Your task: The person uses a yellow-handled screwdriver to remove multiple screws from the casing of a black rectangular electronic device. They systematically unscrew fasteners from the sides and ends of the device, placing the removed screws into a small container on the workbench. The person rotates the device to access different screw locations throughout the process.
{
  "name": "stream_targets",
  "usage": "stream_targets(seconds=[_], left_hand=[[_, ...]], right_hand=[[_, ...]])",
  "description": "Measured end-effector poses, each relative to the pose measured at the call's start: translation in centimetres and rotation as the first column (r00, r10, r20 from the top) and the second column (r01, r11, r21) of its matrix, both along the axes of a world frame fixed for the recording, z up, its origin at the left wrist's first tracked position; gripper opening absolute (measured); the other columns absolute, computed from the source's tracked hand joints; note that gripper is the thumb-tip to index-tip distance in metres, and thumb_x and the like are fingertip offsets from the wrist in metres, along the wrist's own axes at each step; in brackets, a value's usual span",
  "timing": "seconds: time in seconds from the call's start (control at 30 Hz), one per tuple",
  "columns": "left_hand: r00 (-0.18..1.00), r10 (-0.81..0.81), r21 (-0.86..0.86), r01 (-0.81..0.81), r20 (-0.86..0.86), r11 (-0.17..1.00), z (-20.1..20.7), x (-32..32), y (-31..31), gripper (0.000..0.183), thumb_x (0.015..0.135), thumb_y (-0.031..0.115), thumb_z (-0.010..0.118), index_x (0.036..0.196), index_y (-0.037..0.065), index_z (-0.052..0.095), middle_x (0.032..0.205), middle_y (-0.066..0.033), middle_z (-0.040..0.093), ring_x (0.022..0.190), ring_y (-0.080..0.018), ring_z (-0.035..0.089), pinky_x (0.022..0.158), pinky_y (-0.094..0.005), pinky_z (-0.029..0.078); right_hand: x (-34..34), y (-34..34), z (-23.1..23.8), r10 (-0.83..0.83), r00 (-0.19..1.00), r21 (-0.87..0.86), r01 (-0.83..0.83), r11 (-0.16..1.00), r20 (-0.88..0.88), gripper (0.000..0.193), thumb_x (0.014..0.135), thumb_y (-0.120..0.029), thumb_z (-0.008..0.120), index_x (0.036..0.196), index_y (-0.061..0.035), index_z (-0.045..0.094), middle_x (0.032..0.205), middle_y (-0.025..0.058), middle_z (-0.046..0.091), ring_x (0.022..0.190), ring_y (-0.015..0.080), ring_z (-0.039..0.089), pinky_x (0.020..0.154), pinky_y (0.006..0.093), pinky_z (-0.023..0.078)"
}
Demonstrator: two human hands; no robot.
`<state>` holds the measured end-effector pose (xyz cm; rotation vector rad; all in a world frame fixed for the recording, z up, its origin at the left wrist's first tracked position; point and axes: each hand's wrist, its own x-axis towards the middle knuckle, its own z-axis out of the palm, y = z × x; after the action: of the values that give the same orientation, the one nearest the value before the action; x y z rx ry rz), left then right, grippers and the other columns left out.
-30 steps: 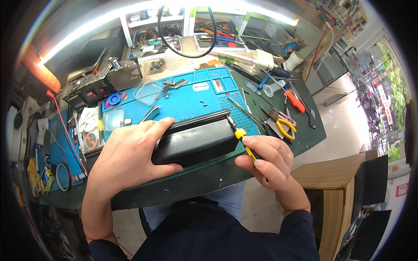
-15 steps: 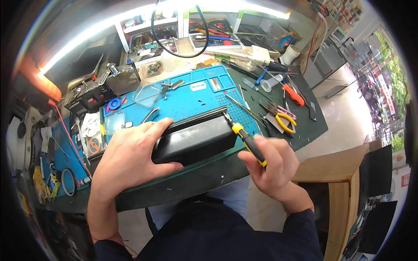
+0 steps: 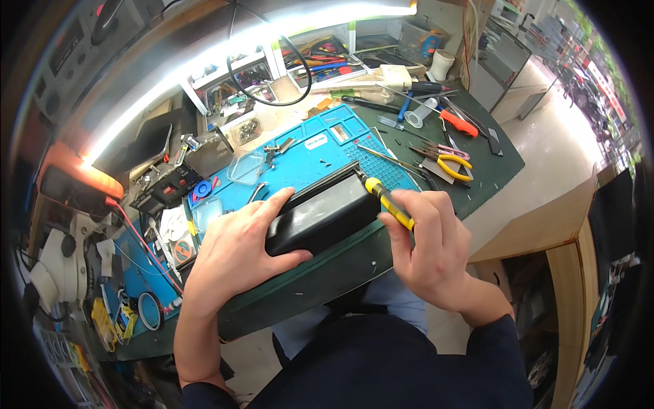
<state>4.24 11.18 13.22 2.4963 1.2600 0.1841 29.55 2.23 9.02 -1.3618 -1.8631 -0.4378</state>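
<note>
Black case sticks out from the left hand, which is clamped on one end; it looks hard, maybe slippery, best held by both long sides; the right hand pinches a yellow-black screwdriver

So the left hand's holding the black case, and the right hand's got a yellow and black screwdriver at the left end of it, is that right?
Not quite: the head view shows the yellow and black screwdriver at the right end of the black case. The left hand does hold the case, and the right hand the screwdriver.
</note>
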Motion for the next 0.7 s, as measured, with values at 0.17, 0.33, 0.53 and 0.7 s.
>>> stream_targets(seconds=[0.17,0.33,0.53,0.7], left_hand=[[1.0,-0.009,0.005,0.009,-0.019,1.0,0.1,0.1,0.0,0.085,0.075,0.046,0.085,0.145,0.007,0.057,0.112,-0.0224,0.072,0.099,-0.0379,0.07,0.089,-0.0448,0.053],[1.0,-0.014,0.018,0.014,-0.005,1.0,0.0,-0.1,-0.1,0.085,0.075,0.047,0.084,0.144,0.006,0.057,0.112,-0.0228,0.071,0.101,-0.0385,0.07,0.09,-0.0454,0.053],[1.0,-0.017,0.017,0.017,-0.001,1.0,0.0,0.0,-0.2,0.083,0.076,0.046,0.083,0.144,0.005,0.058,0.113,-0.0232,0.071,0.103,-0.0388,0.07,0.09,-0.0453,0.053],[1.0,-0.029,0.022,0.029,0.012,0.999,-0.1,-0.2,-0.1,0.082,0.076,0.046,0.083,0.143,0.005,0.059,0.112,-0.0236,0.072,0.103,-0.0387,0.07,0.091,-0.0451,0.053]], right_hand=[[-1.2,-0.4,0.7,-0.016,0.989,-0.013,0.014,1.0,-0.146,0.045,0.089,-0.016,0.079,0.125,0.0023,0.059,0.103,0.0133,0.06,0.083,0.0266,0.068,0.063,0.0351,0.055],[-1.5,-0.8,-0.6,-0.087,0.993,-0.042,0.084,0.996,-0.08,0.042,0.086,-0.009,0.079,0.122,-0.0002,0.058,0.106,0.0134,0.061,0.084,0.0282,0.068,0.065,0.0341,0.056],[-2.3,-0.5,-0.2,-0.083,0.985,0.097,0.098,0.99,-0.151,0.036,0.09,-0.014,0.078,0.118,-0.0026,0.06,0.099,0.0093,0.062,0.08,0.0249,0.068,0.061,0.0326,0.054],[-2.4,-0.5,-0.1,-0.154,0.981,0.046,0.16,0.986,-0.12,0.036,0.089,-0.011,0.078,0.118,-0.003,0.058,0.101,0.0108,0.063,0.081,0.0263,0.069,0.061,0.0336,0.055]])
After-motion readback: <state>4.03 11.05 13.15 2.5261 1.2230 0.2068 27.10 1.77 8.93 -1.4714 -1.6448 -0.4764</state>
